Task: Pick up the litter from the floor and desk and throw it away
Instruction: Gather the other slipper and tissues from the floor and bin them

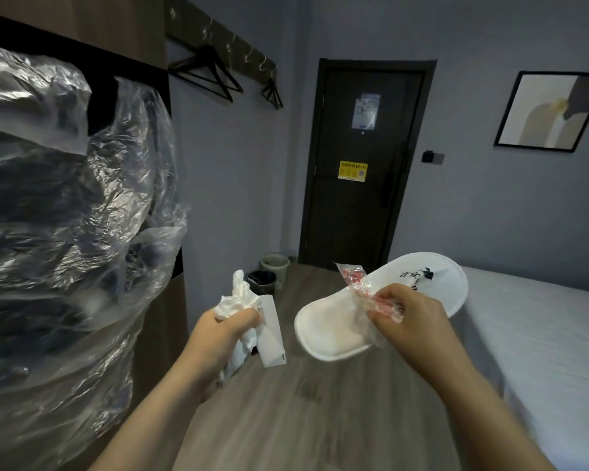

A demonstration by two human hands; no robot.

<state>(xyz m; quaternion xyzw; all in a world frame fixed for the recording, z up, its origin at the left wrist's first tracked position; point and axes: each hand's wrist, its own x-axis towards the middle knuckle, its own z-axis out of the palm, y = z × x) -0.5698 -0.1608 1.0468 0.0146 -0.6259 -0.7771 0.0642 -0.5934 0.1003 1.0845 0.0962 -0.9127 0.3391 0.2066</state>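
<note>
My left hand (223, 329) grips a bunch of crumpled white tissue (240, 294) together with a flat white paper packet (271, 334) that hangs down beside it. My right hand (400, 312) holds a white disposable slipper (381, 304) with a black print, and pinches a clear plastic wrapper with red marks (357, 282) against it. Both hands are raised in front of me above the wooden floor (320, 419). Two small bins stand far ahead by the wall, a dark one (262, 280) and a grey one (275, 265).
A large clear plastic bag over dark things (65, 215) fills the left side, close to my left arm. A bed with a white sheet (541, 334) lies on the right. A dark door (357, 164) is straight ahead, with black hangers (211, 76) on a rail.
</note>
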